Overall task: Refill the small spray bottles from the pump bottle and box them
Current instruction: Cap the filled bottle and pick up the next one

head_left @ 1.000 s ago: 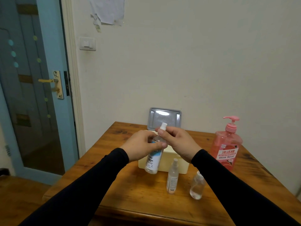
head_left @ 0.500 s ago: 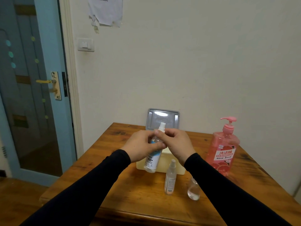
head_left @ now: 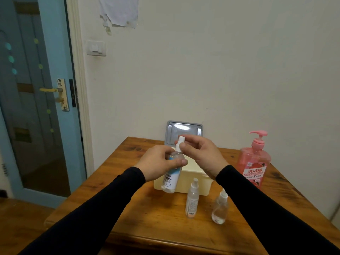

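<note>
Our left hand (head_left: pixel 158 162) grips the spray bottle (head_left: pixel 172 172); our right hand (head_left: pixel 200 155) pinches its nozzle (head_left: pixel 180 142), and tilting while unscrewing risks spills.

Pink pump bottle (head_left: pixel 253 162) with a red-and-white label; cream box (head_left: pixel 191 178) with a grey lid (head_left: pixel 184 132); clear spray bottles, one (head_left: pixel 172 173) with a blue-and-white label and white nozzle; brown wood-grained bench (head_left: pixel 147 214); black sleeves (head_left: pixel 95 210); light blue door (head_left: pixel 36 89)
</note>
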